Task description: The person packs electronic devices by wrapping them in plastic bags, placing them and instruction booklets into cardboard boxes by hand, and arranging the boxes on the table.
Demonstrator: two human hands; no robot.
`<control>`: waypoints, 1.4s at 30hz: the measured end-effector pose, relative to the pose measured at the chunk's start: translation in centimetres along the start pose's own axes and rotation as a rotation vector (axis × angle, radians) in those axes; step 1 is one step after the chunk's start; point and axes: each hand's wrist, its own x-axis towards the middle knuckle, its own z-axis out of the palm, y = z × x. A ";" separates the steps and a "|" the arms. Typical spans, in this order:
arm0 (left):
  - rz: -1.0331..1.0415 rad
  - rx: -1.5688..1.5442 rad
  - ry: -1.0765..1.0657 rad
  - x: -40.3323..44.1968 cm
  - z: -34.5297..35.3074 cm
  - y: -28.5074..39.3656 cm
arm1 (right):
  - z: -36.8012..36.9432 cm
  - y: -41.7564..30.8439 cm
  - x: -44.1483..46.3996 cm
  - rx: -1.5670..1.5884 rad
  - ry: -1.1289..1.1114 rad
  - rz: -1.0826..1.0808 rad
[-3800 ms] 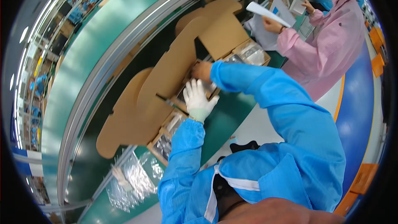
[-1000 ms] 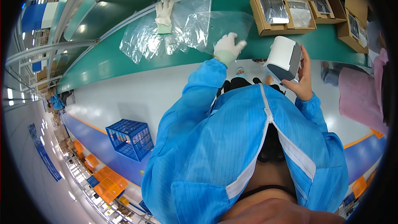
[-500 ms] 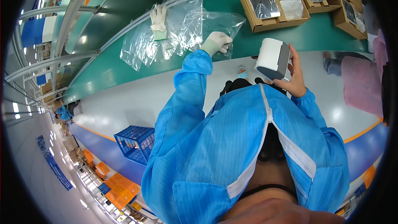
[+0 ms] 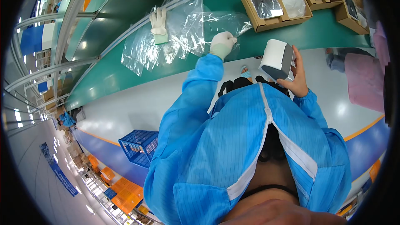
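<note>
My left hand (image 4: 222, 43), in a white knit glove, is closed with its fingers pinched at the edge of a clear plastic bag (image 4: 227, 21). That bag lies over several more clear bags (image 4: 146, 50) on the green bench. My right hand (image 4: 299, 78) is bare and wraps round a white and dark grey boxy device (image 4: 275, 60), held tilted in front of the bench edge. The fingers grip its grey side; part of them is hidden behind it. A spare white glove (image 4: 158, 25) lies flat on the bags.
On the green bench (image 4: 108, 66), an open cardboard box (image 4: 266, 27) holds a wrapped screen device and a bagged item. More open boxes (image 4: 352, 23) stand to its right. A blue crate (image 4: 139, 146) is on the floor behind me. Pink clothing (image 4: 364, 79) of another person shows at right.
My left hand has moved right, and the edge of the plastic bag has shifted right with it. The device in my right hand has barely moved.
</note>
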 end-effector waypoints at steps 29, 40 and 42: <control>-0.073 -0.445 -0.240 -1.8 -4.2 -2.2 | 8.5 -3.0 6.1 -0.424 0.163 -0.409; 0.062 -0.615 0.034 -4.0 -5.8 -0.1 | 10.4 0.0 8.3 -0.835 0.045 -0.470; 0.279 -0.388 0.149 -5.0 -6.2 1.7 | 10.6 -0.6 8.8 -0.883 -0.006 -0.493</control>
